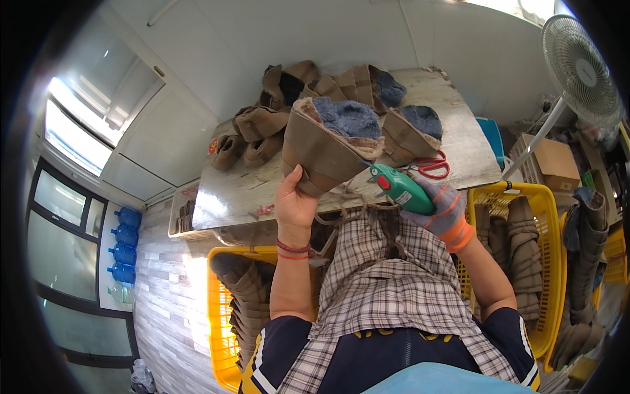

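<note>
Left basket [220, 308], lower left: stacked brown boot pieces. Left hand [295, 200], centre: fingers clamped on brown boot upper [328, 148] with grey fleece lining, raised over counter [453, 141]. Right hand [443, 210], gloved: fingers wrapped round green handheld cutter [400, 189], tip at upper's lower edge. Judged mid-batch: pile [315, 85] on counter remaining, right basket [538, 262] part filled.
</note>
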`<state>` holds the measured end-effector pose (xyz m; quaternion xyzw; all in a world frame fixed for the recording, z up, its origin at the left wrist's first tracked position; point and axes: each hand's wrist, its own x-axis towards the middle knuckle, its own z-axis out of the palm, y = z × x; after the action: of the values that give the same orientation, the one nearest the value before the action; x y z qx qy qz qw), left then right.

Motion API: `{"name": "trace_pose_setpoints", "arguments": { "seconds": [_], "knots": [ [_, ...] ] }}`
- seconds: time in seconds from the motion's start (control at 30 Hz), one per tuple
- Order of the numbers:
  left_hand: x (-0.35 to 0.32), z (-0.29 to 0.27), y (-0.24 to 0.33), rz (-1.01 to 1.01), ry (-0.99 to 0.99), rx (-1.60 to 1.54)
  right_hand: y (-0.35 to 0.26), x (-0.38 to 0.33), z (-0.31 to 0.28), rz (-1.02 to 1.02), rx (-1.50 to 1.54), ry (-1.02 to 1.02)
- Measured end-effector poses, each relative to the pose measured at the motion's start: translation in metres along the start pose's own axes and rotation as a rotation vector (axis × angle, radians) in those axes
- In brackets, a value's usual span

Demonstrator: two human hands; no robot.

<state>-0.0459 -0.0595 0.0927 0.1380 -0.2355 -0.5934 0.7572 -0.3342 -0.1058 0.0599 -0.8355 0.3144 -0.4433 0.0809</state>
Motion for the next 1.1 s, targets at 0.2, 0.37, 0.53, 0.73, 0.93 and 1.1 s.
{"name": "trace_pose_setpoints", "arguments": {
  "seconds": [0.2,0.37,0.53,0.73,0.93,1.1],
  "knots": [
    [-0.004,-0.005,-0.005,0.127,-0.066,0.152,-0.014,0.007,-0.003,0.221,0.244,-0.11],
    [-0.004,-0.008,-0.017,0.121,-0.101,0.238,-0.017,0.009,0.002,0.302,0.431,-0.058],
    [-0.008,-0.012,-0.03,0.154,-0.163,0.492,-0.022,0.014,0.0,0.426,0.625,-0.057],
    [-0.009,-0.026,-0.042,0.281,-0.183,1.036,-0.018,0.013,0.002,0.49,0.635,0.0],
    [-0.002,-0.022,-0.043,0.633,-0.422,1.721,-0.012,0.011,-0.003,0.613,0.633,0.004],
    [-0.008,-0.04,-0.047,0.591,-0.527,1.908,-0.011,0.013,-0.007,0.678,0.687,0.037]
  ]
}}
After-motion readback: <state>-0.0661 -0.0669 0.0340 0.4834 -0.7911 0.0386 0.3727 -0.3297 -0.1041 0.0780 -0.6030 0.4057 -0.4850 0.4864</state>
